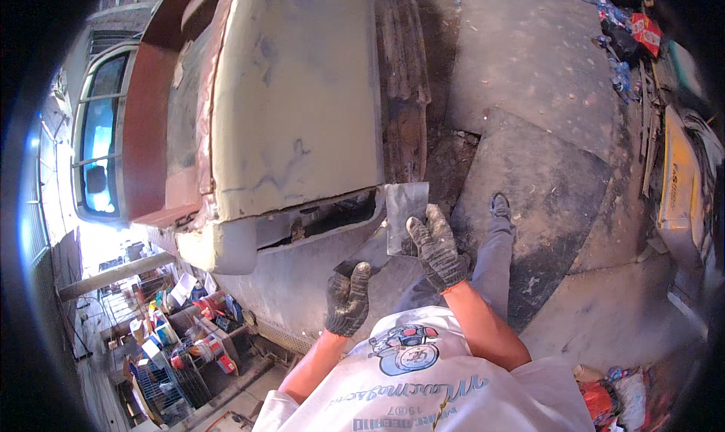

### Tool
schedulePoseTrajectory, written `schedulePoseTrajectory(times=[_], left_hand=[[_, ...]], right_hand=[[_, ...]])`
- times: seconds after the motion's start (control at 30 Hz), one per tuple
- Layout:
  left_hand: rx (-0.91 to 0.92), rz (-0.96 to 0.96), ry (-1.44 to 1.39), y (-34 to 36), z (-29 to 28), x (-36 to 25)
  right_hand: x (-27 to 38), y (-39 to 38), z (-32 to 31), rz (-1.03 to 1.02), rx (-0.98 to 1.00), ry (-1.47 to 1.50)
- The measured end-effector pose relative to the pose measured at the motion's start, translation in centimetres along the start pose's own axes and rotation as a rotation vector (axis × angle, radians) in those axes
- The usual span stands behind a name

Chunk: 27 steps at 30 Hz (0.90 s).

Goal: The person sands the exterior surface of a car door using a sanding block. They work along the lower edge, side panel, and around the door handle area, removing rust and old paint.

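My right hand (439,252), in a dark, dirty knit glove, pinches a small rectangular grey metal sheet (405,214) by its right edge. The sheet is tilted, with its top beside the end of a long slot-shaped opening (332,219) in the vehicle body. To the lower left, my left hand (348,302), gloved the same way, is raised with thumb and fingers apart and nothing visible between them. It is close to the grey lower body panel (279,285) and a dark edge just above the fingertips. The cream panel (298,92) above the slot has grey smudges.
Metal plates (540,175) cover the ground on the right, under my shoe (500,203). A rusty ribbed beam (404,77) lies beside the vehicle. Cluttered racks (181,356) stand lower left. Debris and a yellow panel (677,183) line the right side.
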<state>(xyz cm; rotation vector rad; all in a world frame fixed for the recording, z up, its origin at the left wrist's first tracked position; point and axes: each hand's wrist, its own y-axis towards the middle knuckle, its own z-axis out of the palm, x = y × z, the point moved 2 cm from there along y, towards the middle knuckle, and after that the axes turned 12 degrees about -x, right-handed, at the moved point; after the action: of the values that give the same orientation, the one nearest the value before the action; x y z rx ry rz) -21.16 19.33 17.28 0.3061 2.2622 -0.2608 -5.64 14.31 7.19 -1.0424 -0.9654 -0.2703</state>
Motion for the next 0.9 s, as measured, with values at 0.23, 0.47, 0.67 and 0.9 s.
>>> schedulePoseTrajectory(times=[0.23, 0.47, 0.67, 0.9], left_hand=[[0.06, -0.073, 0.007, 2.2, 4.9, -2.6], [0.29, 0.745, 0.748, 7.2, 10.2, -3.1], [0.621, 0.559, 1.583, 18.2, 7.0, -0.1], [0.755, 0.752, 1.681, 28.1, 11.4, 1.6]], right_hand=[[-0.2, 4.5, -4.1, 0.053, 0.216, 0.359], [-4.0, 13.1, -14.4, 0.095, 0.028, 0.303], [-6.6, 17.7, -23.1, 0.18, -0.087, 0.286], [-8.0, 15.9, -29.2, -0.307, -0.101, -0.404]])
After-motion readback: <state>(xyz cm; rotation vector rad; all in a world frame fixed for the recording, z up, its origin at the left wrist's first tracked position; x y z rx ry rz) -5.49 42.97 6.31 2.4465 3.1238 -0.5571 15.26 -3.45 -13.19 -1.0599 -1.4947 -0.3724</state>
